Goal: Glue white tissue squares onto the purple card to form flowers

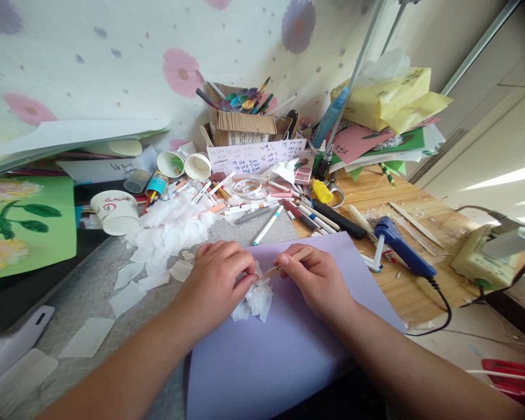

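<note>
A cluster of crumpled white tissue paper (259, 303) sits on a sheet of purple paper (271, 361). My left hand (221, 274) is closed at the cluster's upper left edge, thumb and forefinger pinched on the white paper; the exact tips are partly hidden. In my right hand (317, 280) is a flat wooden craft stick (303, 254), held between thumb and fingers. Its lower end touches the top of the cluster. Left of my left hand lie a heap of white tissue paper pieces (170, 233) and several loose cut pieces (129, 298).
Pens and markers (269, 224) lie scattered behind the purple sheet. A blue hot glue gun (405, 248) with a cord rests at the right, near a power strip (485, 256). Paper cups (115, 211) stand at the left. A cardboard box (245, 123) holds brushes at the back.
</note>
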`<state>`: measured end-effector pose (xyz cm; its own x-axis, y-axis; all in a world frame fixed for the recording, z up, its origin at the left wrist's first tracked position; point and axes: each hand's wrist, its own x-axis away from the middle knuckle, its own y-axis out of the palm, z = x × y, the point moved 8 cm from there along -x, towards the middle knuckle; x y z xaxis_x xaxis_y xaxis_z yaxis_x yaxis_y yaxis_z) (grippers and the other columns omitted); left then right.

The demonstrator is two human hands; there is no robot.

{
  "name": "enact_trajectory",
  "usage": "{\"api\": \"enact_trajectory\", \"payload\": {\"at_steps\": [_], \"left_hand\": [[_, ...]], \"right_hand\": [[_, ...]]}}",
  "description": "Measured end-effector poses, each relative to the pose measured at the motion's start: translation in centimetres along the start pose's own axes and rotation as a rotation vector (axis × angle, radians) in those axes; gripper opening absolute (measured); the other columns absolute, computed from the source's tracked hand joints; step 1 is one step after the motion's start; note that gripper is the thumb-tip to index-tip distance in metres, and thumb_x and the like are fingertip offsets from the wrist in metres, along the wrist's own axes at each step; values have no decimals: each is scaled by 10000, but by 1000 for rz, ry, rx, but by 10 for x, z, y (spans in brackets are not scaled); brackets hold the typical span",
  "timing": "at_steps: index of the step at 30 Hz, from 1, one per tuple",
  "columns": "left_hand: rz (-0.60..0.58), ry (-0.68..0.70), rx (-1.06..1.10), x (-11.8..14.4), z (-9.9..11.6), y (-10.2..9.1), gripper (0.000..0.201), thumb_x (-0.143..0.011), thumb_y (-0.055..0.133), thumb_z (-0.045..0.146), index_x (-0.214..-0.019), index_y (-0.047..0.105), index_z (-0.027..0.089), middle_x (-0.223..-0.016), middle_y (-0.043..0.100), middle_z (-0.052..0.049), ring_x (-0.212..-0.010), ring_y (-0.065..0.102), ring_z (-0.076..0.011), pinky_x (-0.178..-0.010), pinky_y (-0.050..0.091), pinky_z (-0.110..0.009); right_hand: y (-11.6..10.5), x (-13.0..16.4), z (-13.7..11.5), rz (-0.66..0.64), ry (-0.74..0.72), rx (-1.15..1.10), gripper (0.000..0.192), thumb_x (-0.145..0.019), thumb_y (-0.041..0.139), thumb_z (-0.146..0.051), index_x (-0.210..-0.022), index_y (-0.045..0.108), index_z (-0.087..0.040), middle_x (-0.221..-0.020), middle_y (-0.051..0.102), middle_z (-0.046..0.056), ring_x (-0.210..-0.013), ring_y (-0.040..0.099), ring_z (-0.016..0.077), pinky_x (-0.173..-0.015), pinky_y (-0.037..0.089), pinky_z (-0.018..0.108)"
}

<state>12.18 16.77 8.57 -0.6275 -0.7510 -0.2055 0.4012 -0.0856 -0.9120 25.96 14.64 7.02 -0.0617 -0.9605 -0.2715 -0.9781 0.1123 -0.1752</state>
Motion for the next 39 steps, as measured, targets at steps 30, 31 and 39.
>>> {"api": "enact_trajectory", "payload": {"at_steps": [30, 31, 39], "left_hand": [[-131, 171, 11, 11, 12, -9, 41, -751, 658, 199, -756, 637, 234, -906, 558, -11, -876, 510, -203, -769, 396, -353], [-134, 170, 13, 10, 11, -8, 52, -748, 662, 196, -774, 641, 236, -914, 557, -11, -882, 509, -204, -774, 395, -352], [-210, 175, -4, 10, 13, -2, 156, -782, 647, 199, -901, 667, 297, -954, 540, -6, -925, 495, -201, -793, 384, -346]], "right_hand": [[16, 4, -9, -172, -117, 111, 289, -844, 563, -234, -560, 520, -199, -631, 642, 11, -595, 559, 120, -590, 454, 246], [17, 4, -8, -172, -108, 105, 290, -841, 564, -234, -557, 519, -198, -630, 639, 13, -593, 557, 120, -588, 452, 246], [0, 4, -8, -9, -60, -56, 268, -829, 586, -286, -581, 560, -190, -610, 616, 5, -563, 554, 120, -550, 435, 240]]}}
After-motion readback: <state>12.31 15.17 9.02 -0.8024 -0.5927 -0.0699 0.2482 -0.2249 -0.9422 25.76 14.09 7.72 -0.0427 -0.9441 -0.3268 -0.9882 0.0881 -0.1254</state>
